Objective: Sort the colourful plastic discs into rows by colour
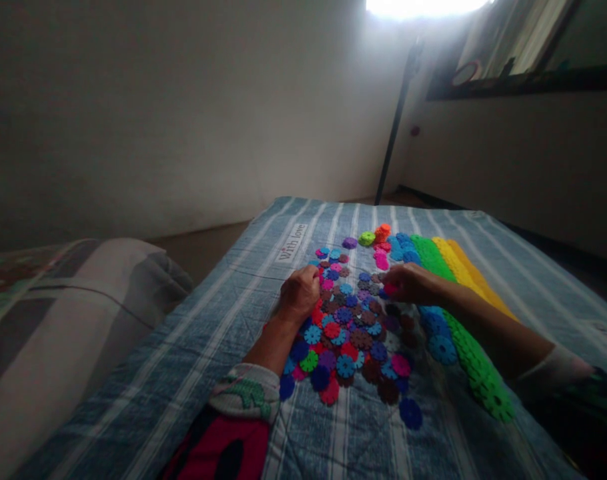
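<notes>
A loose spread of notched plastic discs [361,340] in blue, red, brown, purple and pink lies on the striped cloth [218,360]. At its left edge is my left hand [301,293], fingers curled closed; whatever is inside them is hidden. Across the spread, my right hand [408,283] is closed with a pink notched disc [390,289] at its fingertips. Beneath and beside my right forearm run long rows of stacked discs: blue [441,343], green [483,383], yellow [458,263] and orange [501,300].
Short piles of lime green [367,239], orange [382,232], pink [381,260] and purple discs [350,243] stand at the far end of the spread. Beyond the bed edge rises a lamp pole [396,127]. To the left lies bunched bedding [108,307].
</notes>
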Action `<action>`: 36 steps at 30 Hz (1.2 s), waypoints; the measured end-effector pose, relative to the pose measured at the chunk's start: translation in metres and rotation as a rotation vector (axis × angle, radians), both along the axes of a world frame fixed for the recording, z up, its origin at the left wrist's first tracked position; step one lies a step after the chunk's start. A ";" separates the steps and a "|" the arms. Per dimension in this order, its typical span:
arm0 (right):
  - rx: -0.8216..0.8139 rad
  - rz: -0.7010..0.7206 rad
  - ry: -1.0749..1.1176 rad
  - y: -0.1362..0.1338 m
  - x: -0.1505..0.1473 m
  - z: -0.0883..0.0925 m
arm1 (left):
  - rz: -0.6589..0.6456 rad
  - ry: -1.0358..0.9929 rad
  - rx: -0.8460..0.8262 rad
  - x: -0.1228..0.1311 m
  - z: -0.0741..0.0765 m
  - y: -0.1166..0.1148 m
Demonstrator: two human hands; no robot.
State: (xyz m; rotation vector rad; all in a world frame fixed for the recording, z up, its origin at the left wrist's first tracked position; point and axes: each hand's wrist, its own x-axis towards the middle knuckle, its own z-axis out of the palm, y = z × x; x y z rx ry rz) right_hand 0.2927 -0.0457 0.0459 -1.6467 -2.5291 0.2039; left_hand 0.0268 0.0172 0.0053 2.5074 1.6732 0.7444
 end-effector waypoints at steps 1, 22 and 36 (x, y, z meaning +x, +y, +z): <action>0.003 -0.004 0.007 0.000 0.002 0.000 | 0.001 0.004 -0.001 0.000 0.000 0.000; -0.058 0.056 -0.174 -0.008 0.006 0.005 | -0.029 -0.026 0.026 0.000 -0.001 0.000; -0.118 -0.108 -0.297 -0.004 -0.002 0.014 | -0.040 -0.026 0.062 -0.001 -0.004 0.003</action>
